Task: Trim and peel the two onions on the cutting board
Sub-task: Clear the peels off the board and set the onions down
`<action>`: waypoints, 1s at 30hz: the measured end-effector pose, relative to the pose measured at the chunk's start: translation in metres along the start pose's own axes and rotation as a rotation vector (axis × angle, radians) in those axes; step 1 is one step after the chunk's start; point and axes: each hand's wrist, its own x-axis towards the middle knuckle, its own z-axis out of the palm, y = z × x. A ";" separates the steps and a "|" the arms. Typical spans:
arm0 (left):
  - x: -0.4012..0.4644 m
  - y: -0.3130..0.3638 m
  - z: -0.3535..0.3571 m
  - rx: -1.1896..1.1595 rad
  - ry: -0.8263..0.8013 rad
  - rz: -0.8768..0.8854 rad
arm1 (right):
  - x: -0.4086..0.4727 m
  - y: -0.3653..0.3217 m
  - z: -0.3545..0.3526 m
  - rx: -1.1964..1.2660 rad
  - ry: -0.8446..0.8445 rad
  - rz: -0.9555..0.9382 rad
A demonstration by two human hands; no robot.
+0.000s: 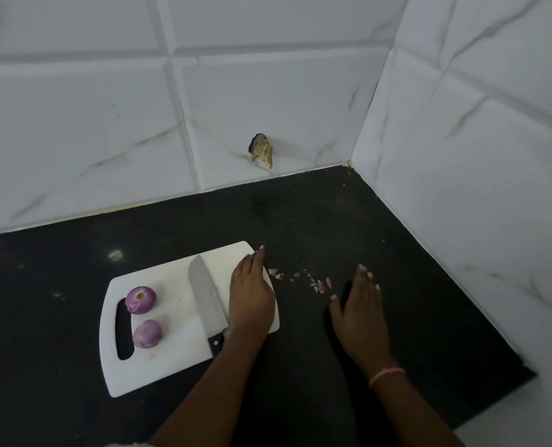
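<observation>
Two purple onions lie on the left part of a white cutting board (pixel 158 366), beside its dark handle slot. The far onion (pixel 141 300) shows a trimmed, pale cut end facing up; the near onion (pixel 147 333) sits just in front of it, apart from it, smooth and glossy with no dry skin showing. To their right a knife (pixel 205 298) lies flat on the board, blade pointing away from the person, its black handle at the board's near edge.

The left hand (pixel 251 300) rests palm down on the board's right edge, fingers straight and together, just beside the knife blade; its grip is flat and holds nothing. The right hand (pixel 358 312) is over the dark bench (pixel 300 214) well to the right of the board, fingers spread and relaxed, its grip wide and empty. A pink band (pixel 387 376) circles that wrist.

Between the two hands, small scraps of onion skin (pixel 313 282) lie scattered on the bench. Behind the bench stand white marbled wall tiles (pixel 84 124), meeting in a corner at the right. One tile has a chipped hole (pixel 261 150) low down, near the bench line.
</observation>
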 end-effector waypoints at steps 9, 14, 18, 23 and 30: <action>-0.001 -0.004 0.002 -0.085 0.049 -0.033 | 0.014 -0.053 0.037 -0.220 -0.191 -0.311; 0.000 -0.002 0.003 -0.089 0.049 -0.070 | 0.027 -0.062 0.035 -0.175 -0.290 -0.490; -0.001 -0.003 0.002 -0.101 0.036 -0.078 | 0.032 -0.068 0.029 -0.046 -0.372 -0.620; -0.001 0.000 -0.001 -0.090 0.037 -0.081 | 0.026 -0.056 0.015 0.011 -0.445 -0.647; -0.002 0.004 -0.003 -0.073 0.023 -0.097 | 0.011 -0.034 -0.020 -0.066 -0.483 -0.631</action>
